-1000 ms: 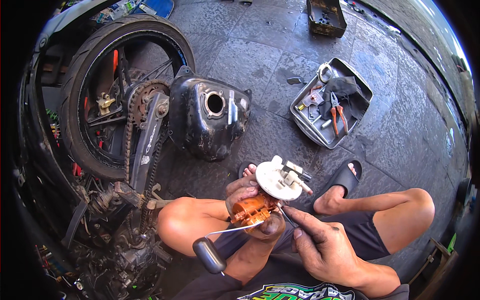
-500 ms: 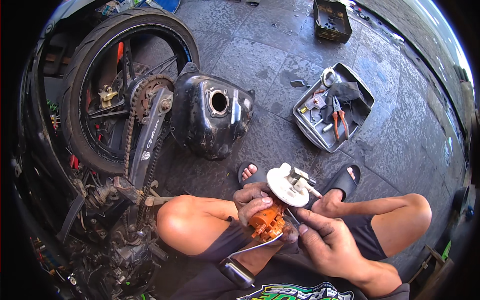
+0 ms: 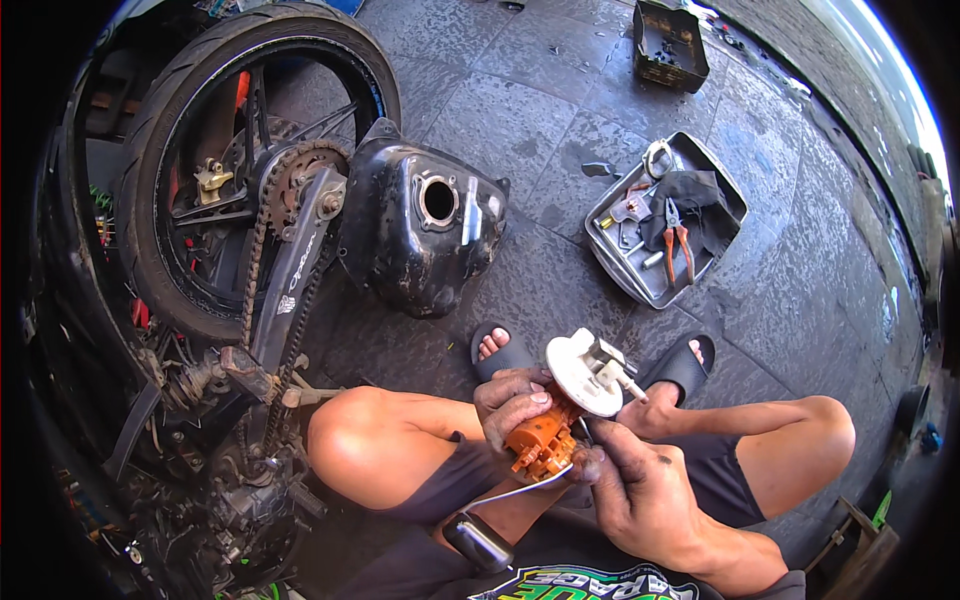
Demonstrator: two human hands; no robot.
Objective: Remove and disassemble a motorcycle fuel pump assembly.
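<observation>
A motorcycle fuel pump (image 3: 540, 440) with an orange body, a round white flange (image 3: 583, 372) and a white outlet spout is held over my lap, flange tilted up and away. My left hand (image 3: 512, 405) wraps round its orange body from the left. From its lower end a bent wire arm runs down to a black float (image 3: 478, 541). My right hand (image 3: 645, 490) is closed at the pump's right side, thumb and fingers pinched near the orange body. A thin, dark, rod-like piece shows by those fingertips; most of it is hidden.
A black fuel tank (image 3: 425, 225) with a round opening rests on the tiled floor beside the motorcycle's rear wheel (image 3: 150, 130) and chain. To the right, a grey tray (image 3: 610, 262) holds orange-handled pliers (image 3: 678, 245), a dark cloth and small parts. Farther back stands a black box (image 3: 668, 75).
The pump has shifted slightly right with my left hand, its flange turning a little. My right hand has moved slightly, its fingers still pinched by the orange body.
</observation>
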